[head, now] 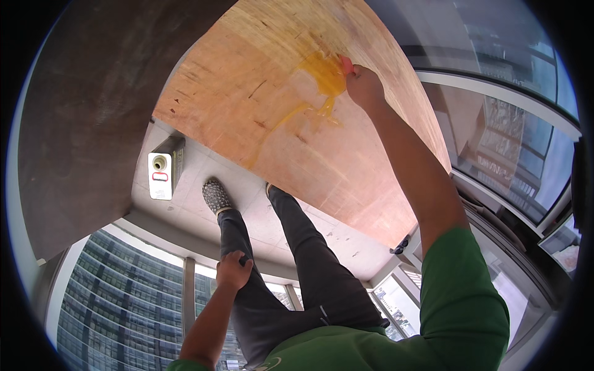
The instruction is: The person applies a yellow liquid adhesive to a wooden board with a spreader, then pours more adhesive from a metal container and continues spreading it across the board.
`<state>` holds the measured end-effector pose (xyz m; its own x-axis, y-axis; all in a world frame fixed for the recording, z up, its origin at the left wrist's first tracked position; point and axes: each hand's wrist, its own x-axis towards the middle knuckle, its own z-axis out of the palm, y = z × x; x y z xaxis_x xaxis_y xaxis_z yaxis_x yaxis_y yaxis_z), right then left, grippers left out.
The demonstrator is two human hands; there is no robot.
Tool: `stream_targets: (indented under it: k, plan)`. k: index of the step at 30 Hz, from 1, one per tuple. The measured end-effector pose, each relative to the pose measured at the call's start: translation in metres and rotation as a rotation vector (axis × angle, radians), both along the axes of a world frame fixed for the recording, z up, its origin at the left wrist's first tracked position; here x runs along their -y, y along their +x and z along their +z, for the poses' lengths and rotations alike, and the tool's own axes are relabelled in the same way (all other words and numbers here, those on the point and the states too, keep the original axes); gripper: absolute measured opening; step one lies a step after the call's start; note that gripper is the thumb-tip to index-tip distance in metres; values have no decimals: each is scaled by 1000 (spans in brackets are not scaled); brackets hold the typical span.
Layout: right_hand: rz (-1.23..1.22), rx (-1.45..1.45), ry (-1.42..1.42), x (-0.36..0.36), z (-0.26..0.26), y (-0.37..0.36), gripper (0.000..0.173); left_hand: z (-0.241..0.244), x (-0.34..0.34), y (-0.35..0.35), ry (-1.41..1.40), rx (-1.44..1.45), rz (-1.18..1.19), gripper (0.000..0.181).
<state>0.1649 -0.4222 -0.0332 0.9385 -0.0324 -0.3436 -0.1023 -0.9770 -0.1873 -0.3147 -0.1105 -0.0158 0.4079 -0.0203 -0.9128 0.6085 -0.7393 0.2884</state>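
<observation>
My right hand (365, 87) reaches out over a broad plywood panel (232, 102) and grips a flat red spreader (347, 65). The spreader's edge rests at the side of a glossy amber liquid puddle (325, 72) on the wood. Thin trails of the liquid run from the puddle towards the panel's near edge. Down by my thigh is my left hand (234, 270), its fingers curled. A small dark patch shows between its thumb and fingers, and I cannot tell whether that is an object or the trousers behind.
A rectangular metal can (160, 178) with an uncapped spout stands on the tiled floor (195, 162), left of my feet. A dark brown panel (83, 116) rises at the left. Framed windows (501, 139) line the right side, and a small black object (400, 245) lies near the plywood's corner.
</observation>
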Motion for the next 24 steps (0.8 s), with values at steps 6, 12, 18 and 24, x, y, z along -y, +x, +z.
stream_targets:
  k: [6,12,18,24]
  plan:
    - [-66,-213,360,-32,14,-28,26,-3,15,6,-14,-34,32,38]
    - [-441,-104,720,49,36,30,30,-2,28,12,13,-34,19,38]
    - [-96,174,270,127,12,105,30,-1,33,21,36,-23,-28,39]
    - [262,465,-259,123,-35,85,27,-4,45,30,51,-27,-68,39]
